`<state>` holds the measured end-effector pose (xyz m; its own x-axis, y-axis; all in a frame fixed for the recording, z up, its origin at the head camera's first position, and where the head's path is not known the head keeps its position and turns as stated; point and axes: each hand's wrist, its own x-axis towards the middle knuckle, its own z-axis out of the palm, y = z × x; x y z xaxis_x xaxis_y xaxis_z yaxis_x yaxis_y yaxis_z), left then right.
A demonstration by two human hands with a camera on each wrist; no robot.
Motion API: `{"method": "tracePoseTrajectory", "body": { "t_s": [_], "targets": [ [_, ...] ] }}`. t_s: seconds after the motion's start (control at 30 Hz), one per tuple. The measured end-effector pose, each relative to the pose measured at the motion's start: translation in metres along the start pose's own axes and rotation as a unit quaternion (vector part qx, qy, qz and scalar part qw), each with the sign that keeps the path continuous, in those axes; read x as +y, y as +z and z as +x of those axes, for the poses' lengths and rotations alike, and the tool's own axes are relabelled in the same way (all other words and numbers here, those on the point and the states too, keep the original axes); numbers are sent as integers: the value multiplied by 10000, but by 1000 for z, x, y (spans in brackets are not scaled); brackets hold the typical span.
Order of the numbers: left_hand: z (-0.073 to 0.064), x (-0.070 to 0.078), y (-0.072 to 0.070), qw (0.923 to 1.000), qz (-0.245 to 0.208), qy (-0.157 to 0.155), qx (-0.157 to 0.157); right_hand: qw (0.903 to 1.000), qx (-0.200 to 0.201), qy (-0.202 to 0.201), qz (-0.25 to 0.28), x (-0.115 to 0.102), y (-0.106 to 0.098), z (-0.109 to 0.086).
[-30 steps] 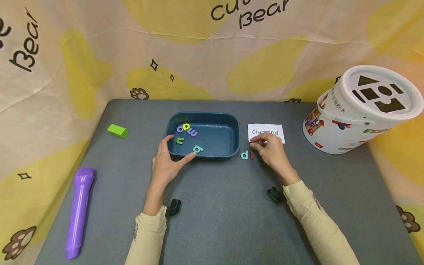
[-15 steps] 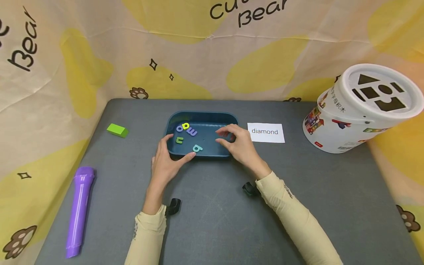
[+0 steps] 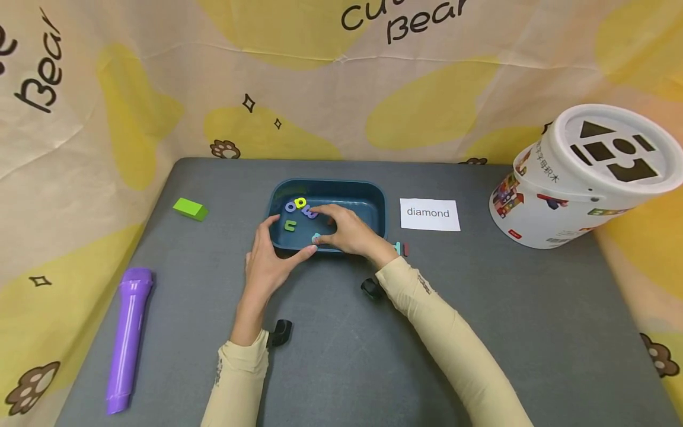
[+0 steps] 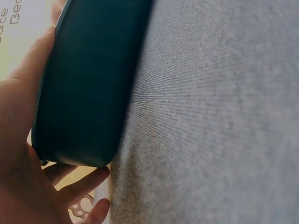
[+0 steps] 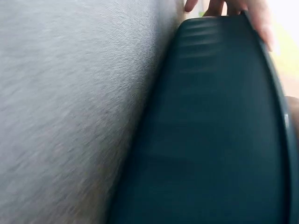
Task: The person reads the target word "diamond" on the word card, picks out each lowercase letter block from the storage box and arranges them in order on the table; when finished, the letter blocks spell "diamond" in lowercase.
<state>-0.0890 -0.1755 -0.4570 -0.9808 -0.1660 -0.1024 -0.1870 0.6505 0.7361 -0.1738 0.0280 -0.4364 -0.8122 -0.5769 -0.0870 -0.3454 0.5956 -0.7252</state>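
A dark blue tray point(image 3: 368, 207) stands on the table, with its outer wall point(image 4: 93, 84) filling much of the left wrist view. My left hand point(image 3: 267, 261) grips its front left corner, thumb at the front rim and fingers at the left end. Reaching over the front rim, my right hand point(image 3: 347, 231) has thumb and index finger apart. Its thumb is at a teal letter point(image 3: 316, 237), partly covered, and its index finger is near a purple letter m point(image 3: 308, 212). A purple o point(image 3: 290, 207), a yellow letter point(image 3: 300, 203) and a green n point(image 3: 290, 226) lie in the tray.
Right of the tray lies a card point(image 3: 430, 214) printed "diamond". Below it are a teal d point(image 3: 397, 248), partly hidden by the right wrist, and a red letter point(image 3: 407, 249). A white bucket point(image 3: 565, 207), green block point(image 3: 190, 209) and purple microphone-shaped toy point(image 3: 128, 338) stand around.
My right hand has left the red letter below the card and moved leftward into the tray, down to the teal letter. My left hand has stayed at the tray's corner.
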Motion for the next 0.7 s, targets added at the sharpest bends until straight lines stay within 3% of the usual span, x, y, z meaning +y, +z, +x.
{"method": "tracePoseTrajectory", "body": {
  "t_s": [0.27,0.5,0.7],
  "targets": [
    [0,1,0,10000,-8,61,29,9991,-319,240,-144,0,12,28],
    [-1,1,1,10000,1,2,-23,9968,-534,360,-475,-2,15,39],
    [-1,1,1,10000,-19,-3,23,9948,-469,375,-827,-4,16,43]
  ]
}}
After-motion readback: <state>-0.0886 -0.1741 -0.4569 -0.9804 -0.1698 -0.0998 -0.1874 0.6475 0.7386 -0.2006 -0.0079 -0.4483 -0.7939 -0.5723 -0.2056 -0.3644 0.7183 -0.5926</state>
